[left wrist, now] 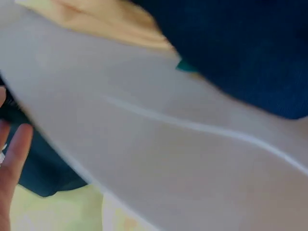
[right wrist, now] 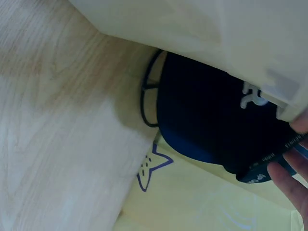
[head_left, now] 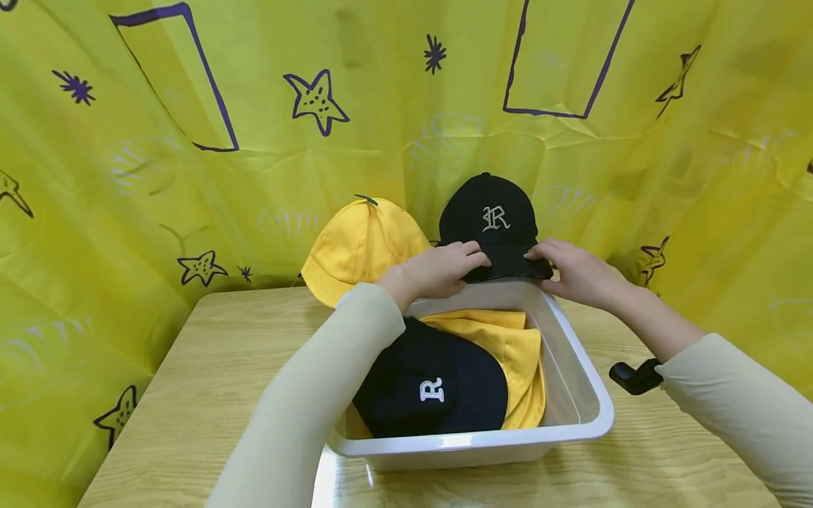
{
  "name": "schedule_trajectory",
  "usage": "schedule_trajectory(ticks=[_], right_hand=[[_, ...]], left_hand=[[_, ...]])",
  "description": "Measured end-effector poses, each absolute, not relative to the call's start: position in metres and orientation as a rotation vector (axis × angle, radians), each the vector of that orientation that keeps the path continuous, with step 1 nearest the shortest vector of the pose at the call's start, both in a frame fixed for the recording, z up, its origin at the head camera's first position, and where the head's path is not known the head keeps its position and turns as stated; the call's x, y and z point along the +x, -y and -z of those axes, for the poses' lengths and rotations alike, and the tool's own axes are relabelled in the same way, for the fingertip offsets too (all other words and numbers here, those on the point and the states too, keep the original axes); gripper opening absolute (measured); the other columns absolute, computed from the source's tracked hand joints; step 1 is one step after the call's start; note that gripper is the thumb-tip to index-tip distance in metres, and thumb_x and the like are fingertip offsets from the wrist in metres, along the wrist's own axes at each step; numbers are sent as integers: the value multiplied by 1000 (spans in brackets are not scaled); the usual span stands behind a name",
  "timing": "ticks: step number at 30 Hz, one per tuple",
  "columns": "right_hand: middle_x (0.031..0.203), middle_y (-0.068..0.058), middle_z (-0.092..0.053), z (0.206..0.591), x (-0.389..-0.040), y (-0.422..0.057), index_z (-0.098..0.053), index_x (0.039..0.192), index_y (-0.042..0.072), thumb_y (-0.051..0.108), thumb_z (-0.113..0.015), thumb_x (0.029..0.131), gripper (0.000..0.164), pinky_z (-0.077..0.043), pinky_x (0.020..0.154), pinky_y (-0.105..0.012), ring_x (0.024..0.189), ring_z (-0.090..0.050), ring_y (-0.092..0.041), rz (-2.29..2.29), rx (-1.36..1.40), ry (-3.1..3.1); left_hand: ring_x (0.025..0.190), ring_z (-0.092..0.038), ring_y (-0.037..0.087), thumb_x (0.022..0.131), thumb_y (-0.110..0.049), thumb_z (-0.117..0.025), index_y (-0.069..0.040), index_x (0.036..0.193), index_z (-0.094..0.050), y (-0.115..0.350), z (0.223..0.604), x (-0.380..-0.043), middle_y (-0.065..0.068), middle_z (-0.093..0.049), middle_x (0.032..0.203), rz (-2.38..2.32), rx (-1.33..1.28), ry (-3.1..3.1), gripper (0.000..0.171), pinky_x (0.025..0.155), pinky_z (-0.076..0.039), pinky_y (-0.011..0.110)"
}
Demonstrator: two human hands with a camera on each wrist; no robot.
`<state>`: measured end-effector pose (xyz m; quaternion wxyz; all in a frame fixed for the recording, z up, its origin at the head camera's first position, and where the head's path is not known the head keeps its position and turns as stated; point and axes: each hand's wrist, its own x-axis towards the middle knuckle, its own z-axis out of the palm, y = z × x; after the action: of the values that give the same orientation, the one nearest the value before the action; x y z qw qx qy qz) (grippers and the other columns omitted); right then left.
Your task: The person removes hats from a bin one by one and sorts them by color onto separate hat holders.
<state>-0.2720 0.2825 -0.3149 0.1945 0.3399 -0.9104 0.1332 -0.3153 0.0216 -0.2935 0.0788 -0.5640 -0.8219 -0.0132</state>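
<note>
A black cap point(head_left: 488, 219) with a silver letter R stands upright behind the white bin, its brim facing me. My left hand point(head_left: 441, 270) holds the left side of the brim, fingertips on top. At the right side, my right hand point(head_left: 581, 274) pinches the brim between fingers and thumb. The right wrist view shows that cap point(right wrist: 202, 110) low behind the bin, with fingertips point(right wrist: 286, 180) at the brim's edge. Inside the white plastic bin point(head_left: 574, 374) lie a navy cap point(head_left: 406, 388) with a white R and yellow hats point(head_left: 514, 346).
A yellow bucket hat point(head_left: 365, 243) with a green sprout stands at the back left. The bin sits on a wooden table point(head_left: 235, 374) against a patterned yellow curtain point(head_left: 267, 141). A black curved wire frame point(right wrist: 144, 96) shows beside the black cap. A black device point(head_left: 635, 377) hangs by my right sleeve.
</note>
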Motion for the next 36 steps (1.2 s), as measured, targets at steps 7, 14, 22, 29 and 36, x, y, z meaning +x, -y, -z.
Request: schedule_trajectory(ticks=[7, 14, 22, 29, 36], right_hand=[[106, -18, -63, 304, -266, -286, -60, 109, -3, -4, -73, 75, 37, -51, 80, -48, 97, -61, -34, -356, 961, 2708], [116, -19, -62, 286, -260, -286, -58, 118, -4, 5, -72, 80, 41, -49, 85, -51, 104, -59, -36, -561, 913, 2918], [124, -17, -59, 264, -259, -284, -56, 125, -1, 18, -71, 85, 47, -42, 93, -58, 115, -52, -38, -828, 926, 3078], [130, -19, -54, 244, -259, -281, -49, 133, -1, 19, -72, 84, 58, -43, 95, -54, 120, -49, -38, -925, 1001, 3178], [135, -19, -50, 229, -258, -273, -41, 140, 3, 18, -72, 84, 65, -42, 96, -54, 124, -45, -38, -1006, 1015, 3231]], left_hand=[[98, -59, 15, 90, -19, -62, -11, 129, -54, -14, 281, -312, 5, -57, 120, 100, -1642, 2658, 41, 86, -49, 24], [101, -61, 16, 88, -27, -67, -11, 131, -53, -1, 266, -311, 5, -60, 117, 272, -1537, 2776, 48, 87, -48, 28], [109, -59, 21, 85, -34, -69, -11, 136, -48, 28, 253, -313, 8, -58, 126, 493, -1416, 2951, 60, 93, -46, 33], [111, -57, 23, 82, -39, -71, -13, 137, -46, 58, 250, -308, 9, -58, 125, 489, -1370, 3047, 65, 95, -46, 37], [116, -55, 25, 81, -41, -72, -7, 136, -47, 90, 249, -295, 11, -55, 131, 446, -1434, 3014, 69, 99, -43, 41]])
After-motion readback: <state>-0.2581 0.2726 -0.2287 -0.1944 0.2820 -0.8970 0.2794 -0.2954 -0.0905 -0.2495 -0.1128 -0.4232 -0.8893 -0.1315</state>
